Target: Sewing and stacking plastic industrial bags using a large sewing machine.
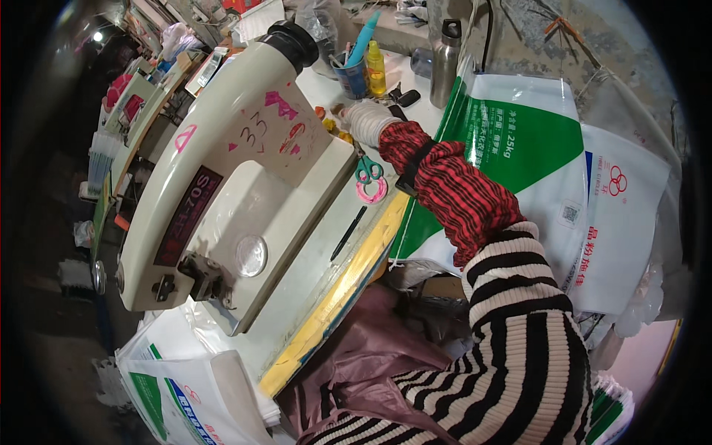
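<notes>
apparently reaching, right hand is showing beyond scissors, grip unclear, next likely needing precise pinching; left hand unseen.

On the pale counter, a cream metal sewing machine stands at left. To its right, front to back, lie a slim black pen, teal-handled scissors, then the white-covered right hand. Beyond are a blue cup and slim yellow bottle. White-and-green plastic sacks lie right, a silver metal flask behind them.
</notes>
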`<act>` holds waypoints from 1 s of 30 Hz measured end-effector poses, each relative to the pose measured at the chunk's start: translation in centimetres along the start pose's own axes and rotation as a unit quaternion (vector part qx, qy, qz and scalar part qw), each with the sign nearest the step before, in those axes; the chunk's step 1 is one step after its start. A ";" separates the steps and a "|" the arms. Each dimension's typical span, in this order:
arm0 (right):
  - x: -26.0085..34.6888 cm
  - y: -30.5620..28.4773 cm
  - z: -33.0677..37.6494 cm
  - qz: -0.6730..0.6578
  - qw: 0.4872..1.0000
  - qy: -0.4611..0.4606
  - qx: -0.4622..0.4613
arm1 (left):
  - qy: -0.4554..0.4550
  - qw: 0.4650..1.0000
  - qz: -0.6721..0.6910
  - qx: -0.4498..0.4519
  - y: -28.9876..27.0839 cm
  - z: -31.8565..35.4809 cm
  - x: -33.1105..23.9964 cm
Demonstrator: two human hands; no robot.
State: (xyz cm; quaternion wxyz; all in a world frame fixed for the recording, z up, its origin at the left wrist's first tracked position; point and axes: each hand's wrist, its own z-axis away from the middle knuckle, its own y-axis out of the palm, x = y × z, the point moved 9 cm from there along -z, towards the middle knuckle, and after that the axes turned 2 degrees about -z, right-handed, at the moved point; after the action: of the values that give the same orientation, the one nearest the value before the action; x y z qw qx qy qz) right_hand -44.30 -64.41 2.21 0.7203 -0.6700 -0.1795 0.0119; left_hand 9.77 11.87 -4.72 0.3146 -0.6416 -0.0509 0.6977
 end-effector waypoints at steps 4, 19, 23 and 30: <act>-0.8 0.3 0.8 -0.034 0.999 -0.031 -0.008 | 0.027 0.997 -0.069 -0.005 0.7 -0.8 -2.1; 5.2 4.5 -7.1 0.030 0.978 -0.135 0.158 | 0.123 0.955 -0.265 -0.045 0.0 -1.4 -6.0; 3.5 6.1 -9.9 0.029 0.982 -0.122 0.141 | 0.147 0.938 -0.311 -0.051 0.1 -1.7 -6.6; 3.7 3.0 -4.3 -0.087 0.954 -0.270 0.096 | 0.169 0.904 -0.386 -0.068 -1.1 -0.7 -5.4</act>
State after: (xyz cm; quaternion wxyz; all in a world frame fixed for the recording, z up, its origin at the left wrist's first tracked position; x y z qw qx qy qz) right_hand -38.99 -67.33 0.00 0.7040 -0.5516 -0.4227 0.1467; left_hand 10.75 9.79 0.39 0.5188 -0.6996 -0.2884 0.3978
